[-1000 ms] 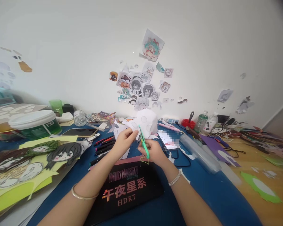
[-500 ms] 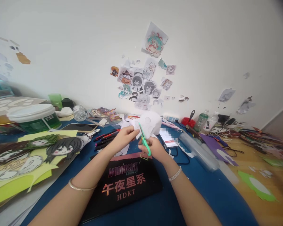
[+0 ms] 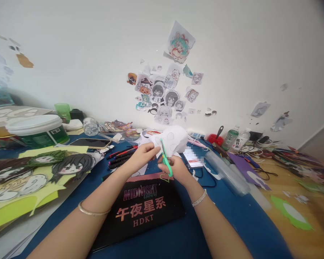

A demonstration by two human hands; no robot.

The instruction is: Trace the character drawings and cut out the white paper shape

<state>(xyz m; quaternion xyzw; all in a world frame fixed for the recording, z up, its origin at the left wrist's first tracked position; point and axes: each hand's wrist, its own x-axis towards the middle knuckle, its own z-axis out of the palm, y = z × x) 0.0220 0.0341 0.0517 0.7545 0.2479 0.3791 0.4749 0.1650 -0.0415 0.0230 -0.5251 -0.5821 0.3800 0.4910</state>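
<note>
My right hand [image 3: 175, 168] is closed around the handles of green scissors [image 3: 166, 163], whose blades point up and away from me. Just to the left, my left hand [image 3: 145, 155] pinches the edge of a sheet of white paper [image 3: 177, 141]. Outlined oval shapes are drawn on the paper, and the scissor blades lie against it. The paper bends up and back behind both hands. Below the hands lies a black flat case [image 3: 148, 208] printed with "MIDNIGHT" and "HDKT". A thin yellowish strip hangs near the scissor handles.
Several markers [image 3: 121, 158] lie left of my hands, with a phone [image 3: 91, 143] behind them. Cut-out drawings on yellow sheets [image 3: 47, 201] cover the left side. Right are a lit phone [image 3: 193, 158], a clear plastic roll [image 3: 226, 172], bottles [image 3: 230, 137] and a white-lidded tub [image 3: 37, 126] far left.
The view has shifted slightly. Both hands stay close together at the paper, and the scissor blades look closer together than before.
</note>
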